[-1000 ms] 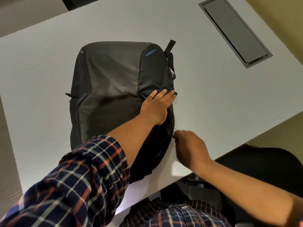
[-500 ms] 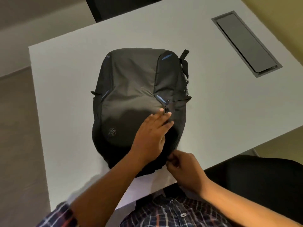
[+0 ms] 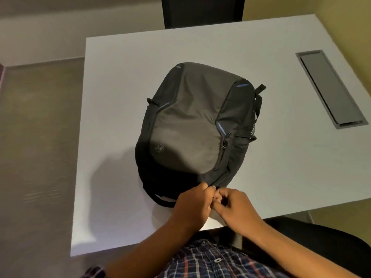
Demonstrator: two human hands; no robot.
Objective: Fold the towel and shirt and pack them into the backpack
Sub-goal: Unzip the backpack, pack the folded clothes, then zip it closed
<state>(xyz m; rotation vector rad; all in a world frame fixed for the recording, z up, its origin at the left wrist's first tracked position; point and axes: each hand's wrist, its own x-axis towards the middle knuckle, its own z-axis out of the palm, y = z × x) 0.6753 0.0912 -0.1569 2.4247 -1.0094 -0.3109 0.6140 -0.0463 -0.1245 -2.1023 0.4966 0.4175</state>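
Note:
A dark grey backpack with blue zipper accents lies flat on the white table, its top end nearest me. My left hand has its fingers curled and pinches the backpack's near edge. My right hand is curled right beside it at the same edge, fingertips pinching something small there, likely a zipper pull, which the fingers hide. The two hands touch each other. No towel or shirt is visible anywhere in the head view.
A grey metal cable hatch is set into the table at the right. A dark chair back stands beyond the far edge. A black seat is beside me at the lower right.
My left hand has left the backpack's front panel and come down to its near edge, meeting my right hand there. The camera view has shifted, showing more of the table.

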